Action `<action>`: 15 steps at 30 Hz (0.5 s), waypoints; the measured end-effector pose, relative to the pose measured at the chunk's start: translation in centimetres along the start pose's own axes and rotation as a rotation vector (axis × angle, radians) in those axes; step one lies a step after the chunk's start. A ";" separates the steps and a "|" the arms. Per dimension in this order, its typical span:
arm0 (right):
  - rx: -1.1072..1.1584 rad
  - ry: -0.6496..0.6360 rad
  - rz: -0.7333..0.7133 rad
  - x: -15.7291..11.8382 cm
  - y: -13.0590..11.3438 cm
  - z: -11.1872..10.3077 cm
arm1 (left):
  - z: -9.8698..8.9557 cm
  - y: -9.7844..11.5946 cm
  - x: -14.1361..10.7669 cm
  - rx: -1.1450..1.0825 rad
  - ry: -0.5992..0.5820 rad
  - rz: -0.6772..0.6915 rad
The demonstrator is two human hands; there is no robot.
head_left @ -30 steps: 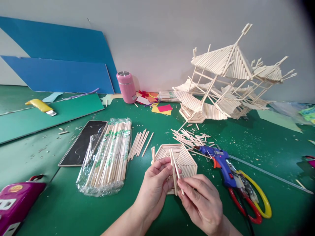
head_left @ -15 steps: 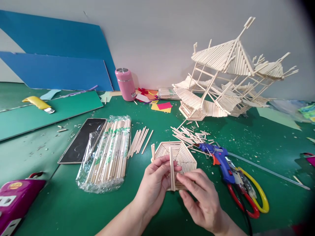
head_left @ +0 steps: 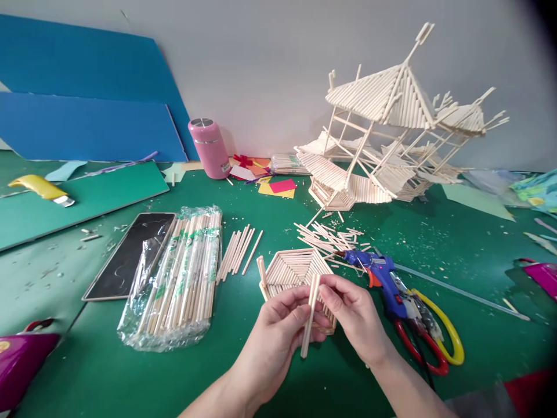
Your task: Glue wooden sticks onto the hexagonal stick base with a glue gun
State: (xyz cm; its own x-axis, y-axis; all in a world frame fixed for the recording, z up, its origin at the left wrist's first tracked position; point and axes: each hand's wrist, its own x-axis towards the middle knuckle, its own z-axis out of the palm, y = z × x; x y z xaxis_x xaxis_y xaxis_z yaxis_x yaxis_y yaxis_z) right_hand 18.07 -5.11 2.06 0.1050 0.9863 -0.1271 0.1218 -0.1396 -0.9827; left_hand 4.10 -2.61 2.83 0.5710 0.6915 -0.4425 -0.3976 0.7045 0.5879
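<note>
A short bundle of wooden sticks (head_left: 310,319) is held upright, tilted slightly, between both hands. My left hand (head_left: 282,331) is closed around its middle from the left. The thumb and fingers of my right hand (head_left: 354,313) pinch its upper end. Behind the hands lies a polygonal panel of concentric sticks (head_left: 291,268), partly hidden by them, with a short post (head_left: 261,271) rising at its left corner. Loose cut sticks (head_left: 324,239) are scattered beyond the panel, and a blue glue gun (head_left: 378,273) lies to the right of it.
A large stick pavilion model (head_left: 369,139) stands at the back right. Wrapped sticks (head_left: 178,273), a dark phone-like slab (head_left: 130,255) and loose sticks (head_left: 237,251) lie left. Also about are a pink bottle (head_left: 209,149), yellow-and-red-handled pliers (head_left: 448,331), and a yellow cutter (head_left: 39,188).
My right hand has moved up to pinch the bundle's top end. The bundle has tilted and sits slightly lower. The whole view has shifted, with most objects appearing farther left.
</note>
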 end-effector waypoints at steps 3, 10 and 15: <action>-0.005 -0.009 -0.046 -0.1 -0.3 0.1 | 0.0 -0.2 -0.3 0.087 -0.023 0.014; -0.017 -0.006 -0.113 -0.5 -0.8 0.1 | -0.4 -0.6 -0.2 0.217 -0.053 0.131; -0.021 -0.017 -0.124 -0.7 -1.3 -0.1 | -0.1 -0.5 -0.4 0.300 -0.038 0.196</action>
State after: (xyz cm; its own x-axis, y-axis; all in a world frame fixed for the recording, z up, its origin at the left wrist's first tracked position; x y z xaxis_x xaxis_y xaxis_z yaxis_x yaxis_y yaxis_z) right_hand 17.94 -5.59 3.44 0.0709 0.9975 -0.0068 0.1536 -0.0176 -0.9880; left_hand 4.00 -3.24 2.64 0.5331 0.7986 -0.2792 -0.2773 0.4767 0.8342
